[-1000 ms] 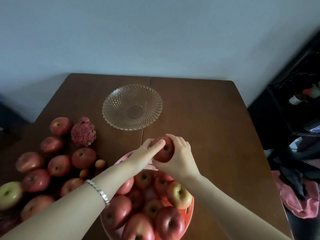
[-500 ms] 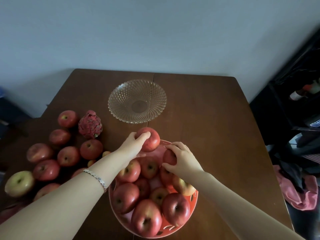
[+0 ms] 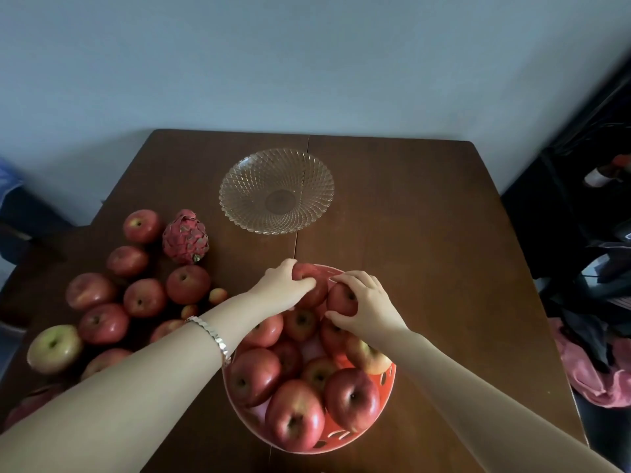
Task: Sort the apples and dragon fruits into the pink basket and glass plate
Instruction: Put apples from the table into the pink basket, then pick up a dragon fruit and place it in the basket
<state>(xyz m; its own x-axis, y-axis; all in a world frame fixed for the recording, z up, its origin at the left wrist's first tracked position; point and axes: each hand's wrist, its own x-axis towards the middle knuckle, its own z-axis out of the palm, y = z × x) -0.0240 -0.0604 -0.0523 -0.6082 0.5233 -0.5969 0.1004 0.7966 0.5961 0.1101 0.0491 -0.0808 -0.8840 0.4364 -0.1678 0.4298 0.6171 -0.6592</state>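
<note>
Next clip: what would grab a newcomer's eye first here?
Both hands meet at the far rim of the pink basket, heaped with apples: the left hand and the right hand each grip one. Behind it the glass plate sits bare, while a lone dragon fruit waits among loose apples on the left.

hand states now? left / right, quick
Left hand: closed on an apple at the pink basket's far rim.
Right hand: closed on a second apple over the basket.
</note>
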